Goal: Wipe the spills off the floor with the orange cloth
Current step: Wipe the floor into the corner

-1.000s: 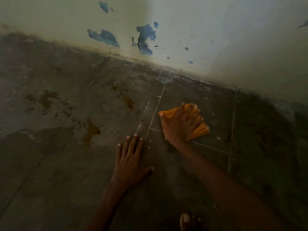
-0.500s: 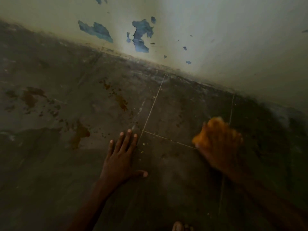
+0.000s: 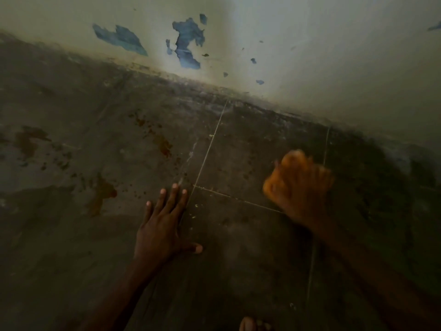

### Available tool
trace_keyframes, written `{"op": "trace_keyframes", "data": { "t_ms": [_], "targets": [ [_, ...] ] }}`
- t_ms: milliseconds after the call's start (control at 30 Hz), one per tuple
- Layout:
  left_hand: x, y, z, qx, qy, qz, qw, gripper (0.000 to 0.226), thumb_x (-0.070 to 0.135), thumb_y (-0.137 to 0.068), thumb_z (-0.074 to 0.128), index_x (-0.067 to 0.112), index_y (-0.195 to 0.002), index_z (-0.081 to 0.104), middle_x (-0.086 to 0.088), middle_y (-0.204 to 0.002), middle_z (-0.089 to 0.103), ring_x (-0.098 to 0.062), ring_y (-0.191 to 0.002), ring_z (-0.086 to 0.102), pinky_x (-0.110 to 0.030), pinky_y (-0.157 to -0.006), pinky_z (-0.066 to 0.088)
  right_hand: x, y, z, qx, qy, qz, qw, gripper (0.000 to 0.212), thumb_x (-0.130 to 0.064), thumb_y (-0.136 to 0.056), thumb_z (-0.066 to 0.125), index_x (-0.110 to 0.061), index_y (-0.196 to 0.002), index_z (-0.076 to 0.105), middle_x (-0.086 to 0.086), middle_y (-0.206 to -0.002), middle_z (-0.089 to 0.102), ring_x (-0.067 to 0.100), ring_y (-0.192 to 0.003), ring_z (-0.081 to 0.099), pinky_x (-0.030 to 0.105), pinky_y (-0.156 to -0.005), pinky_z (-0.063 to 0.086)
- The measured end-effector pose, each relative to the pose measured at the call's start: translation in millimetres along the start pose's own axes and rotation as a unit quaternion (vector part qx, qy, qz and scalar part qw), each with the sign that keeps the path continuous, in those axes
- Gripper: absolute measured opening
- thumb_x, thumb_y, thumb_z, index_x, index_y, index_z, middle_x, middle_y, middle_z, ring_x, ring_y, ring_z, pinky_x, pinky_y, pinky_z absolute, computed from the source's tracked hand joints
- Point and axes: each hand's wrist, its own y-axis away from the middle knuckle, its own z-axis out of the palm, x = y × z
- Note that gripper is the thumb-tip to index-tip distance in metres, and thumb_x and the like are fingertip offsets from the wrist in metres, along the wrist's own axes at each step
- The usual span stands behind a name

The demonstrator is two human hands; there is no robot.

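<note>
Right hand [image 3: 299, 189] at 3 o'clock, blurred, clenched on bunched orange cloth [image 3: 286, 167], barely shifted since half-second ago, left hand [image 3: 164, 225] still flat, released, brown spills [image 3: 102, 194] at 9 o'clock unwiped.

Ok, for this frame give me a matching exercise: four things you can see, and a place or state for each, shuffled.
Things:
1. left hand
2. right hand
3. orange cloth
4. brown spills

Places or states:
A. bunched up in a blurred fist
B. flat on the floor, fingers spread
C. on the floor, left of both hands
D. blurred, closed around the cloth

Pairs: 1-B, 2-D, 3-A, 4-C
</note>
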Motion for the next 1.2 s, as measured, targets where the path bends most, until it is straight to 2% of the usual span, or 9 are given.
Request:
{"op": "trace_keyframes", "data": {
  "t_ms": [133, 300, 367, 467, 667, 800, 933, 1067, 1200],
  "targets": [
    [0, 0, 0, 0.002, 0.006, 0.001, 1.0, 0.141, 0.097, -0.041, 0.05, 0.037, -0.153, -0.013, 0.012, -0.16, -0.025, -0.017, -0.149, -0.022, -0.049, -0.122, -0.004, -51, -108, 11, -0.031, -0.07, 0.078, 0.994, 0.076, -0.076, -0.084, 0.018, -0.04, -0.149, 0.031, 0.003, -0.162, 0.026, 0.043, -0.15, 0.015, 0.072, -0.114, 0.012],
    [2, -1, 1, 0.013, 0.007, -0.006, 1.0, 0.142, 0.093, -0.042, 0.058, 0.037, -0.153, -0.011, 0.011, -0.161, -0.022, -0.016, -0.149, -0.02, -0.05, -0.122, -0.002, -130, 7, 5, -0.062, -0.04, -0.178, 0.981, 0.08, -0.071, -0.089, 0.04, -0.044, -0.157, 0.008, -0.004, -0.169, 0.003, 0.038, -0.153, -0.002, 0.069, -0.116, 0.003],
    [1, 0, 1, 0.016, 0.007, -0.004, 1.0, 0.142, 0.094, -0.042, 0.054, 0.036, -0.154, -0.012, 0.01, -0.161, -0.022, -0.017, -0.149, -0.019, -0.051, -0.122, -0.002, -116, 74, 10, -0.062, -0.045, -0.225, 0.971, 0.081, -0.07, -0.086, 0.044, -0.041, -0.157, 0.018, 0.0, -0.169, 0.004, 0.038, -0.153, 0.006, 0.067, -0.116, 0.012],
    [1, 4, -1, 0.021, 0.008, 0.003, 1.0, 0.141, 0.093, -0.044, 0.054, 0.033, -0.155, -0.01, 0.01, -0.161, -0.021, -0.017, -0.149, -0.018, -0.05, -0.122, -0.002, -71, 78, 16, -0.035, 0.001, -0.155, 0.987, 0.078, -0.071, -0.078, 0.046, -0.036, -0.148, 0.043, 0.006, -0.166, 0.018, 0.042, -0.148, 0.021, 0.069, -0.111, 0.02],
    [11, 13, -13, 0.106, 0.037, 0.026, 0.993, 0.104, 0.061, -0.076, 0.068, 0.033, -0.155, 0.007, 0.01, -0.163, 0.009, -0.021, -0.152, 0.001, -0.05, -0.122, -0.003, -111, -59, 18, -0.038, -0.062, 0.026, 0.997, 0.089, -0.082, -0.078, 0.027, -0.041, -0.156, 0.013, 0.002, -0.169, 0.005, 0.045, -0.152, 0.003, 0.073, -0.114, 0.008],
    [-33, 15, -37, 0.253, 0.102, -0.028, 0.962, 0.06, 0.032, -0.08, 0.051, 0.02, -0.138, 0.05, -0.006, -0.141, 0.055, -0.03, -0.137, 0.043, -0.051, -0.117, 0.025, -197, -13, 28, -0.028, -0.048, -0.112, 0.992, 0.098, -0.078, -0.086, 0.032, -0.022, -0.16, 0.002, 0.01, -0.168, -0.005, 0.038, -0.154, -0.003, 0.065, -0.119, 0.008],
    [-75, 32, -48, 0.257, 0.14, -0.064, 0.954, 0.052, 0.005, -0.081, 0.061, 0.021, -0.13, 0.057, -0.007, -0.136, 0.057, -0.028, -0.134, 0.046, -0.053, -0.108, 0.04, -171, 99, 26, -0.042, -0.041, -0.246, 0.967, 0.105, -0.081, -0.082, 0.038, -0.018, -0.16, 0.007, 0.006, -0.169, -0.003, 0.032, -0.155, 0.004, 0.057, -0.122, 0.004],
    [-100, 58, -30, 0.247, 0.093, -0.063, 0.962, 0.048, 0.03, -0.089, 0.056, 0.022, -0.135, 0.052, -0.005, -0.142, 0.052, -0.027, -0.137, 0.044, -0.055, -0.107, 0.041, -119, 57, 23, -0.082, 0.014, -0.102, 0.991, 0.107, -0.094, -0.074, 0.02, -0.033, -0.159, 0.004, 0.008, -0.169, -0.002, 0.039, -0.154, 0.002, 0.067, -0.118, 0.009],
    [-127, 76, -23, 0.222, 0.061, -0.143, 0.963, 0.057, 0.052, -0.089, 0.052, 0.029, -0.141, 0.044, 0.004, -0.148, 0.043, -0.023, -0.137, 0.042, -0.047, -0.106, 0.044, -184, -61, 16, -0.075, -0.059, 0.001, 0.995, 0.101, -0.093, -0.075, 0.01, -0.035, -0.157, 0.006, 0.012, -0.168, -0.002, 0.042, -0.152, -0.001, 0.073, -0.116, 0.003]
  ]
}}
